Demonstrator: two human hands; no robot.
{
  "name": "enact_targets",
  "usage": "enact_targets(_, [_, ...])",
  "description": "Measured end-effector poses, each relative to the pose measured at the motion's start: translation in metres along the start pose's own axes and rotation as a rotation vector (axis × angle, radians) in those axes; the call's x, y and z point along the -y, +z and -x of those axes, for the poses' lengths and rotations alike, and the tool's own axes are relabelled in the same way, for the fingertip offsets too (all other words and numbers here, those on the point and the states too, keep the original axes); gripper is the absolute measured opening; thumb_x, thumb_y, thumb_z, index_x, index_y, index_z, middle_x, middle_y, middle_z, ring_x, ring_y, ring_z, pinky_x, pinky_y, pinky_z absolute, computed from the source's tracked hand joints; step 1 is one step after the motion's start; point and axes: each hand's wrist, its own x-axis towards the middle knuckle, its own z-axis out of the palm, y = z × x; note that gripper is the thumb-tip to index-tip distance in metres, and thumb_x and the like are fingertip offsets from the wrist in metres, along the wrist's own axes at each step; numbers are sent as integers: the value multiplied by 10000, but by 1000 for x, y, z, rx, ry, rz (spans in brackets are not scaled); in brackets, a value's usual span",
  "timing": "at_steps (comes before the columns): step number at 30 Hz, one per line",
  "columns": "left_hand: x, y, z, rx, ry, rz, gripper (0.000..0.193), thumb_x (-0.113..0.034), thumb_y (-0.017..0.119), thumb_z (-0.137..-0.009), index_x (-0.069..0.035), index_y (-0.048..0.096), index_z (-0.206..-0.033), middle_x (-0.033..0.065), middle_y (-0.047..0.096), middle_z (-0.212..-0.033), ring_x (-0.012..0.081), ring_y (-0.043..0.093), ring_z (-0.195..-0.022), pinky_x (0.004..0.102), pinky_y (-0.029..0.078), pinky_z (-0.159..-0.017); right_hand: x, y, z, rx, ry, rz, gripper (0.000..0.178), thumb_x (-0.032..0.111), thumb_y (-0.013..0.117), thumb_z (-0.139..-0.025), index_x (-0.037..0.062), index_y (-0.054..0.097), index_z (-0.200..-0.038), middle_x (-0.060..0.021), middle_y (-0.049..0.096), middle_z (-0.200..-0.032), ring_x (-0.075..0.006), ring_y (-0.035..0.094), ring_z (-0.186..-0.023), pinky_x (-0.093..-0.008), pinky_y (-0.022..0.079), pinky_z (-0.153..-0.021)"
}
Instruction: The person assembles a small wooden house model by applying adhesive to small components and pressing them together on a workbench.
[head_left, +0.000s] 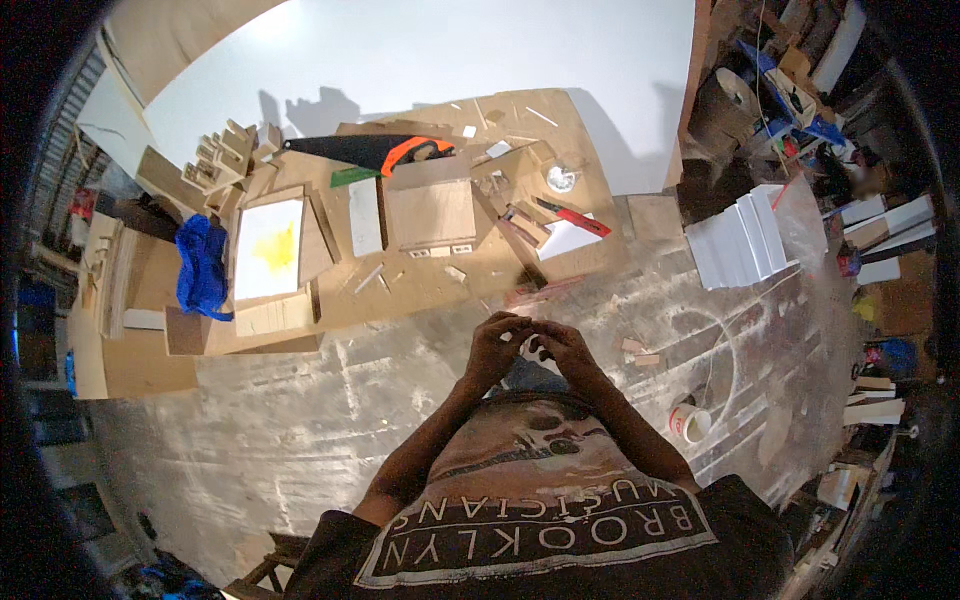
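Close in front of my body, above the floor, my left hand (497, 350) and my right hand (564, 352) meet at the fingertips. Fingers on both are curled into a pinch. Whatever lies between them, if anything, is too small and dark to make out. Beyond the hands is a low work board (400, 292) strewn with tools and scraps. On its right part a red utility knife (580, 219) rests on a white piece (570, 240). A handsaw (345, 152) with an orange and black handle lies along the far side, behind a square wooden panel (430, 212).
At the left lie a yellow-stained white panel (268, 252), a crumpled blue bag (202, 268) and a pegged wooden piece (222, 155). White strips (735, 240) are stacked at the right. A white cup (690, 424) and small wood offcuts (642, 353) are on the floor.
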Motion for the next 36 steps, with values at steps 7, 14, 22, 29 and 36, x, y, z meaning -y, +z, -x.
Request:
enact_targets(7, [-41, 6, 31, -7, 270, -593, 177, -126, 648, -800, -75, 630, -969, 100, 636, -995, 291, 642, -922, 408, 548, -705, -21, 0, 34, 88, 497, -471, 590, -10, 527, -784, -2, 483, -1373, -85, 578, -1233, -160, 582, -1019, -272, 486, -784])
enact_targets(14, [-41, 13, 29, -66, 239, -647, 158, -113, 647, -781, -47, 624, -922, 102, 604, -912, 300, 625, -848, 423, 535, -630, -31, -14, 25, 155, 298, -336, 512, 64, 562, -793, -3, 535, -1301, -77, 584, -1184, -144, 568, -988, -264, 473, -786])
enact_targets(22, [-55, 51, -18, -124, 305, -555, 154, -125, 642, -777, -96, 635, -928, 133, 618, -877, 354, 623, -770, 460, 511, -606, -75, -88, -6, 291, 188, -285, 505, 24, 589, -799, 4, 549, -1302, -89, 598, -1231, -171, 598, -977, -282, 513, -770])
enact_targets(29, [-65, 117, -74, -200, 139, -625, 172, -159, 671, -778, -95, 640, -935, 135, 617, -870, 356, 620, -776, 448, 512, -631, -75, -178, -48, 413, 73, -270, 445, 131, 623, -775, -33, 599, -1188, -120, 607, -1211, -219, 592, -1078, -342, 461, -936])
enact_targets(36, [-78, 148, -107, -295, -17, -268, 174, -125, 660, -796, 22, 617, -878, 199, 629, -836, 356, 632, -766, 412, 506, -693, -91, -231, -78, 462, -52, -161, 353, 50, 564, -819, -49, 625, -1152, -110, 629, -1134, -153, 582, -870, -287, 493, -747])
